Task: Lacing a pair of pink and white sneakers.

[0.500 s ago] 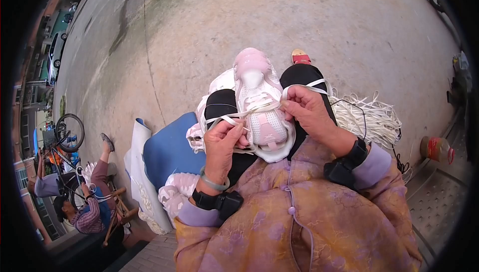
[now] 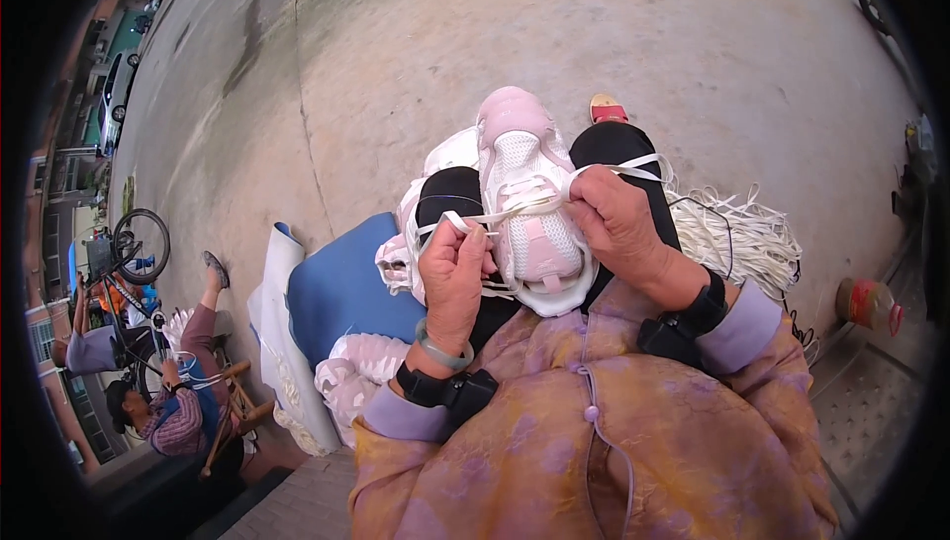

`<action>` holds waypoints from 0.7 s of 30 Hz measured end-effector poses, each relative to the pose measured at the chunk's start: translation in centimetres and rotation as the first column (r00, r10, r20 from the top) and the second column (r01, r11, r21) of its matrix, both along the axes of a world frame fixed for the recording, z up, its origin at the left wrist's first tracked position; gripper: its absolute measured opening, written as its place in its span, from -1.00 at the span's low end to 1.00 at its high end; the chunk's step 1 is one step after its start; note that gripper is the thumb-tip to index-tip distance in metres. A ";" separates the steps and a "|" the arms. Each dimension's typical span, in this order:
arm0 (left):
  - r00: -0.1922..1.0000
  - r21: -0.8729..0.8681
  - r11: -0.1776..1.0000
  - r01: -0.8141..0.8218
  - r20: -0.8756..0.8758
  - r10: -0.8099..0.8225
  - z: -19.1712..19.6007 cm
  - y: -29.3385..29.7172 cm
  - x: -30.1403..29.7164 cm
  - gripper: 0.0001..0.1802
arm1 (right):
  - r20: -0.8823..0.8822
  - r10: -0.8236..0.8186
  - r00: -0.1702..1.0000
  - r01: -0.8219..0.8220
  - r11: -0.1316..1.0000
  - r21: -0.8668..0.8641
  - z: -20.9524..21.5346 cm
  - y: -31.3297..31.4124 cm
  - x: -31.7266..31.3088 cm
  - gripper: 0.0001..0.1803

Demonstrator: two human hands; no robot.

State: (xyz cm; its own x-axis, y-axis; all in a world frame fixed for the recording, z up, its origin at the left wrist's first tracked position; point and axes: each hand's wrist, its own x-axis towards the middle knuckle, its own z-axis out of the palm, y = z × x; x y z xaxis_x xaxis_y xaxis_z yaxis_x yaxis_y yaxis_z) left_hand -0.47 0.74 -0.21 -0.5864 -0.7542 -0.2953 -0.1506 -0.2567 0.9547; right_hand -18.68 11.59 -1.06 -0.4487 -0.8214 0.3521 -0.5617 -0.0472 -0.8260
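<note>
A pink and white sneaker (image 2: 538,251) rests between my black-trousered knees, its toe pointing away from me. White flat shoelace (image 2: 526,200) crosses its upper below the toe. My left hand (image 2: 453,278) pinches one lace end on the left of the shoe, thumb against fingers. On the other side my right hand (image 2: 621,233) grips the opposite end close to the tongue, its fingertips partly hidden. A loose length of lace runs from there over my right knee. More pink and white shoes (image 2: 401,261) lie beside my left leg.
At the right lies a heap of white laces (image 2: 734,235) tied with dark cord, near a plastic bottle (image 2: 869,304). A blue sheet (image 2: 354,288) and a white sack (image 2: 282,342) are at left. Further left, another person (image 2: 183,406) sits near a bicycle (image 2: 139,253).
The lace across the shoe looks straighter and tighter between my hands. Both hands keep their pinch. The whole view has shifted slightly.
</note>
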 end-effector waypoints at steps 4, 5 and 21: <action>0.999 -0.127 0.992 -0.023 -0.043 0.017 -0.6 0.3 -0.5 -0.89 | 0.090 -0.015 0.996 0.004 0.991 0.130 -0.5 0.1 0.4 -0.89; 0.999 -0.161 0.987 -0.024 -0.038 0.018 -0.7 0.3 -0.6 -0.89 | 0.009 -0.011 1.000 0.010 0.994 0.112 -0.2 0.1 0.6 -0.89; 0.987 -0.569 0.819 0.076 0.160 0.020 -2.1 -0.2 -0.9 -0.86 | 0.202 -0.041 0.979 0.007 0.986 0.169 -0.4 0.3 0.4 -0.85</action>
